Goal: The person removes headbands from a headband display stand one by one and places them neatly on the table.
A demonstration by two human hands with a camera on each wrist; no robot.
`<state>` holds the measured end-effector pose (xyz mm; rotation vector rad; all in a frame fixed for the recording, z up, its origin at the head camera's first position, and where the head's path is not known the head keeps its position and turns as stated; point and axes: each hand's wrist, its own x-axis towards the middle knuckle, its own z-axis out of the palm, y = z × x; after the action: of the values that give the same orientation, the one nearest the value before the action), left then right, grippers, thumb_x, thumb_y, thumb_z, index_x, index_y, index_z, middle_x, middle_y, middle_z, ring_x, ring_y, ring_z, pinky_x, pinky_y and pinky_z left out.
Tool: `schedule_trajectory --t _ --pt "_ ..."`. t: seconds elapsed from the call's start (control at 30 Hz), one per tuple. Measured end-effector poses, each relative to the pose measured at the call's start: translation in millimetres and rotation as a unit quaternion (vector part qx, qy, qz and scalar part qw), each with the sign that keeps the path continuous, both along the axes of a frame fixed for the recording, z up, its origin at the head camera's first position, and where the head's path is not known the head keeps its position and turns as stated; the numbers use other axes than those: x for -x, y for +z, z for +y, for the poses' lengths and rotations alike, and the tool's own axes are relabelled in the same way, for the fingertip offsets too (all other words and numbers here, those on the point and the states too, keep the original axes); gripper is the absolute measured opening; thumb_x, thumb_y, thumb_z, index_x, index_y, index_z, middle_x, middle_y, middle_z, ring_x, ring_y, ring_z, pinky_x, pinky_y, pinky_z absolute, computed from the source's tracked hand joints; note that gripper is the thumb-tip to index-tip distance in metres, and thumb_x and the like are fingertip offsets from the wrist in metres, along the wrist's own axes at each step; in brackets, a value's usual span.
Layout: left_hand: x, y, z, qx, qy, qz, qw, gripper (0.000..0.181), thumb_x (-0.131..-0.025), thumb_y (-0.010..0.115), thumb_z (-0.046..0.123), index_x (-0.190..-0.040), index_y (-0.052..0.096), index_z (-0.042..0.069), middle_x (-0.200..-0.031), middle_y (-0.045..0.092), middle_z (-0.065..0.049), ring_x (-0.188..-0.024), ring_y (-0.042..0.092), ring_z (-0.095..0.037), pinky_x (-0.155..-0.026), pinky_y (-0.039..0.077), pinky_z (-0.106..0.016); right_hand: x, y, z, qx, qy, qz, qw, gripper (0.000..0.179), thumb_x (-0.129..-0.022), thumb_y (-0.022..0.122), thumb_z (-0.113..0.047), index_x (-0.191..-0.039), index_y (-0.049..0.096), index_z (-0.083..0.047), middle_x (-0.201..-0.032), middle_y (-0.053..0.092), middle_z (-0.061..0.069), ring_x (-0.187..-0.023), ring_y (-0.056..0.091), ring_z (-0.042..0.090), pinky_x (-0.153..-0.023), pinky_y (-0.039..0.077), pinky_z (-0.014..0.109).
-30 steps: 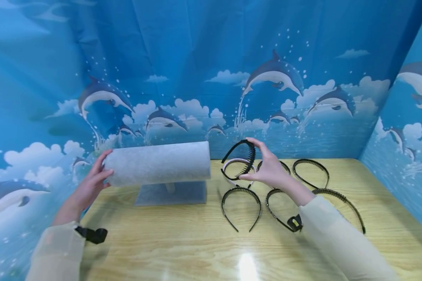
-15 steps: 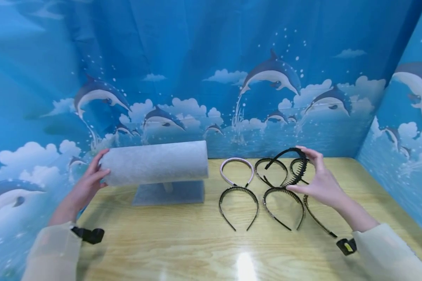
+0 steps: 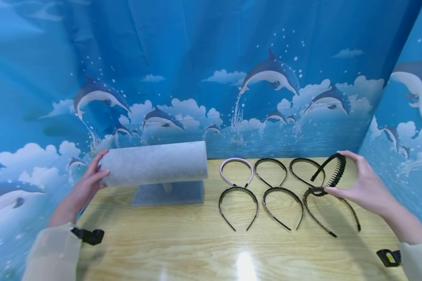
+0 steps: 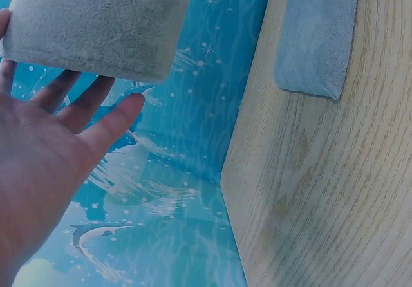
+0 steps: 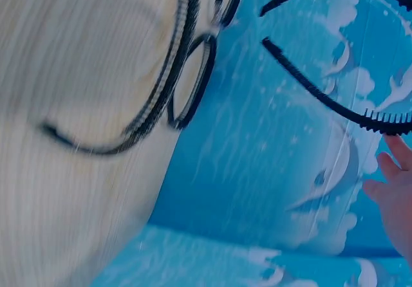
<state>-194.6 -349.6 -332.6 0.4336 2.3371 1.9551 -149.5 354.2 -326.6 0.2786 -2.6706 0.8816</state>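
My right hand (image 3: 367,191) holds a black toothed headband (image 3: 337,173) in the air by its curved middle, between thumb and fingers. The same headband (image 5: 315,91) shows in the right wrist view with its two tips pointing left. In the head view it overlaps two headbands lying on the table at the far right. At the left, my left hand (image 3: 86,187) touches the end of a grey plush roll (image 3: 154,164) on a stand. Its fingers look spread and mostly straight at the roll's end (image 4: 96,29) in the left wrist view.
Several headbands lie in two rows right of the stand, among them a pale pink one (image 3: 226,175) and a dark one (image 3: 239,189). The stand's grey base (image 3: 186,193) rests on the wooden table (image 3: 183,242). A blue dolphin curtain (image 3: 197,78) hangs behind.
My right hand has carried the black headband rightward, from beside the roll to above the far right headbands. My left hand stays at the roll's end.
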Motion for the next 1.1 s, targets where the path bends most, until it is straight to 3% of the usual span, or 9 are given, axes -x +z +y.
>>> schedule_trajectory --t 0.33,0.6,0.77,0.93,1.1 --pt "-1.3 0.0 0.4 0.0 0.001 0.0 1.0 0.057 -0.106 0.038 0.022 -0.154 0.012 0.038 -0.147 0.012 -0.005 -0.115 0.037 -0.007 -0.081 0.044 -0.025 -7.5 -9.0 53 -0.083 -0.06 0.008 0.9947 0.111 -0.07 0.088 -0.028 -0.146 0.018 0.013 -0.136 0.024 0.045 -0.12 0.023 0.065 -0.092 0.018 0.077" --pt "-1.6 1.0 0.4 0.005 0.0 -0.003 1.0 0.057 -0.106 0.038 0.023 -0.154 0.011 0.039 -0.149 0.01 -0.006 -0.115 0.038 -0.006 -0.081 0.044 -0.025 -9.1 -26.1 91 -0.138 -0.104 -0.029 0.9845 0.111 -0.073 0.085 -0.039 -0.138 0.021 0.024 -0.126 0.028 0.048 -0.113 0.027 0.064 -0.088 0.023 0.074" --pt "-1.7 1.5 0.6 0.01 0.001 -0.003 0.9999 0.057 -0.106 0.038 0.023 -0.154 0.011 0.039 -0.148 0.011 -0.006 -0.114 0.039 -0.005 -0.081 0.044 -0.024 -4.3 -37.2 105 -0.162 -0.109 -0.061 0.979 0.11 -0.073 0.083 -0.044 -0.134 0.024 0.027 -0.12 0.028 0.049 -0.108 0.028 0.064 -0.08 0.027 0.073" --pt "-2.0 1.7 1.5 0.02 0.005 -0.008 0.9998 0.058 -0.107 0.038 0.025 -0.155 0.008 0.039 -0.15 0.008 -0.009 -0.115 0.039 -0.004 -0.081 0.043 -0.025 2.1 -44.6 112 -0.152 -0.111 -0.093 0.9777 0.108 -0.079 0.078 -0.046 -0.135 0.02 0.025 -0.124 0.021 0.05 -0.112 0.02 0.066 -0.08 0.024 0.074" --pt "-2.4 2.2 2.6 0.016 0.01 -0.001 0.9998 0.059 -0.106 0.039 0.025 -0.155 0.009 0.036 -0.148 0.013 -0.006 -0.115 0.039 -0.006 -0.081 0.044 -0.024 10.2 -47.5 117 -0.15 -0.1 -0.106 0.9778 0.107 -0.08 0.077 -0.047 -0.137 0.02 0.023 -0.126 0.02 0.05 -0.113 0.018 0.067 -0.078 0.026 0.075"
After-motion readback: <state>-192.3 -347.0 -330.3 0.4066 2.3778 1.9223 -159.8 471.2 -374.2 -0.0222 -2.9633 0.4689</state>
